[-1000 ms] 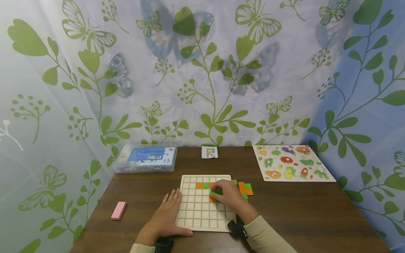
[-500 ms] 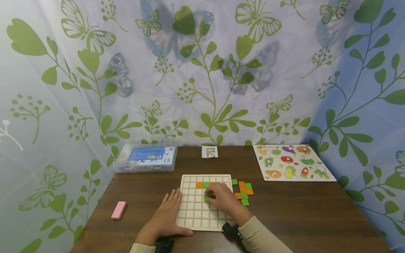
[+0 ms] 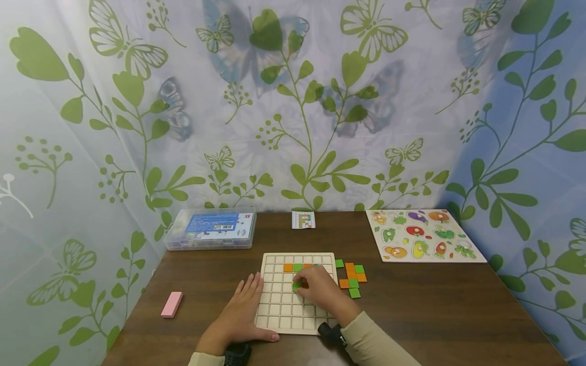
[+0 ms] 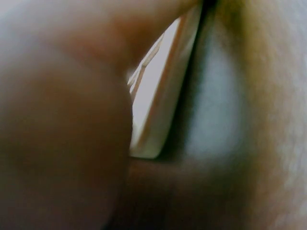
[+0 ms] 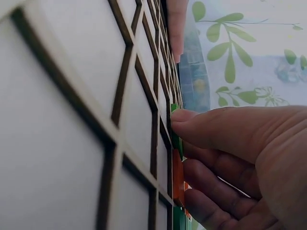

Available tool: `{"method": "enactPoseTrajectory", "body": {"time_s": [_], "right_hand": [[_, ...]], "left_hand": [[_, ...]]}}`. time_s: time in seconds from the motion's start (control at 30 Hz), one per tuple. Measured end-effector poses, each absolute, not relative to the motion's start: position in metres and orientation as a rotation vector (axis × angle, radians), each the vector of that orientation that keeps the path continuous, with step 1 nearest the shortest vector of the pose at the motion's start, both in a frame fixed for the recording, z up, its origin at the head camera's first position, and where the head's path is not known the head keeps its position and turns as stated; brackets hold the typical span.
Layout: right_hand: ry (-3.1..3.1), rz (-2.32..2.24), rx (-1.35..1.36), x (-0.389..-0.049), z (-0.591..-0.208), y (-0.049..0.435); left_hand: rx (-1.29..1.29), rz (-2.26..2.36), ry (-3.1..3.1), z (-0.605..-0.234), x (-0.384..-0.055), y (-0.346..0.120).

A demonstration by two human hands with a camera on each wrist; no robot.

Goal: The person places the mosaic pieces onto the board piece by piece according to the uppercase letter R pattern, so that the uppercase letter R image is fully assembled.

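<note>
A wooden grid board (image 3: 274, 308) lies on the table in the head view. My left hand (image 3: 240, 314) rests along its left side, fingers extended, thumb by the front edge. Over the board's middle, my right hand (image 3: 324, 291) pinches a green square tile (image 3: 296, 287) at a cell. The right wrist view has the thumb (image 5: 184, 116) on that tile, with an orange tile (image 5: 178, 177) beside it. Farther up the grid sits a row with an orange tile (image 3: 288, 267) and a green tile (image 3: 297, 267); my right hand partly covers the row. Only the board's corner shows in the left wrist view.
Several loose orange and green tiles (image 3: 351, 274) lie right of the board. A pink block (image 3: 171, 304) is at left. Behind are a clear plastic case (image 3: 210, 229), a small printed card (image 3: 303, 220) and a vegetable puzzle board (image 3: 426, 236).
My right hand has moved left and slightly nearer with the green tile, then slowed at a cell. More loose tiles at the right are uncovered. My left hand has stayed put.
</note>
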State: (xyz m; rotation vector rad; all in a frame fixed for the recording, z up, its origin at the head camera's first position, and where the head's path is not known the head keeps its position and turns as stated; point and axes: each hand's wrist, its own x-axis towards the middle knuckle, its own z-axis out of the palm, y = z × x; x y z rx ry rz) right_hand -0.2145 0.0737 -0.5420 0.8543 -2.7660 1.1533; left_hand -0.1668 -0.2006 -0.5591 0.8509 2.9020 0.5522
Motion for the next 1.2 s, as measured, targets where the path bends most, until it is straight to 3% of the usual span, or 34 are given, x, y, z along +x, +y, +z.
{"method": "enactPoseTrajectory", "body": {"time_s": [0.67, 1.2], "right_hand": [[-2.751, 1.1, 0.809, -0.21, -0.541, 0.078], [-2.664, 1.067, 0.657, -0.208, -0.546, 0.123]], "left_hand": [[0.848, 0.527, 2.912, -0.561, -0.168, -0.2], [0.877, 0.573, 2.912, -0.565, -0.169, -0.201]]}}
